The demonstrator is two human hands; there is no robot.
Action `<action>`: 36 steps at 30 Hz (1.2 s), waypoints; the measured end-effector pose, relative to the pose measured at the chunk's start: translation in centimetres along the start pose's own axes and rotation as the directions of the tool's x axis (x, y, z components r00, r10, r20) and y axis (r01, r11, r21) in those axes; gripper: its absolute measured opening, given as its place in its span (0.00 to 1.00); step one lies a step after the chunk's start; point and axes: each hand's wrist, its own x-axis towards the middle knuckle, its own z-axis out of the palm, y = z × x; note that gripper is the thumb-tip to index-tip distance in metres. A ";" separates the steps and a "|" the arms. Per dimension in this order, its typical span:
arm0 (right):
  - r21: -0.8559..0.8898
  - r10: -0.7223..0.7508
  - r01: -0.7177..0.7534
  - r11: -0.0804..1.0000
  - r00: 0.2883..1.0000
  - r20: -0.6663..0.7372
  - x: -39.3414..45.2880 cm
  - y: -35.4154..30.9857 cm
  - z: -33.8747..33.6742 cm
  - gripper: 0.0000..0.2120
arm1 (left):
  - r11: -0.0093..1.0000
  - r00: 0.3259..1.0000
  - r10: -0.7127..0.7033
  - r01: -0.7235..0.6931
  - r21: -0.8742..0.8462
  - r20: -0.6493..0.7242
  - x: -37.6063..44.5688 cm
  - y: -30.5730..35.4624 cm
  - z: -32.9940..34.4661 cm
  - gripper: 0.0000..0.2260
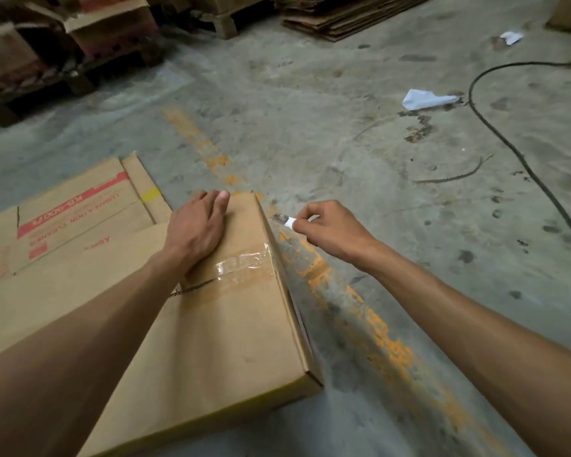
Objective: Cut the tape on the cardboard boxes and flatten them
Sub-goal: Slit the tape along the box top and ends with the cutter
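Observation:
A brown cardboard box stands on the concrete floor in front of me, with clear tape across its top seam. My left hand presses flat on the far part of the box top, fingers straight. Just past the box's right edge, my right hand pinches a small white-wrapped blade, its dark tip pointing toward the box edge. The blade is near the box's upper right edge; contact cannot be told.
A flattened box with red print lies on the floor to the left. Flattened cardboard is stacked at the back, and open boxes sit on a pallet at the back left. A black cable and white paper scraps lie on the right.

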 end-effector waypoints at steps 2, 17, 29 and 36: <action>-0.008 -0.002 0.002 1.000 1.000 0.003 -0.1 0.0 0.0 0.08 | 1.000 1.000 0.004 -0.005 -0.007 -0.012 0.1 -0.2 0.3 0.25; -0.158 -0.079 0.079 0.984 0.997 0.004 -0.2 -1.8 1.0 0.09 | 0.991 0.997 0.064 -0.058 -0.121 0.040 1.3 -1.2 0.1 0.26; -0.102 -0.074 0.071 0.992 0.997 -0.030 -0.3 -0.3 0.6 0.09 | 0.978 0.974 -0.060 0.101 -0.183 0.218 2.2 -0.8 -1.0 0.39; -0.074 -0.086 0.087 0.993 0.996 0.011 -0.5 -0.4 1.0 0.08 | 0.982 0.975 -0.064 0.099 -0.158 0.211 2.2 -1.0 -0.7 0.45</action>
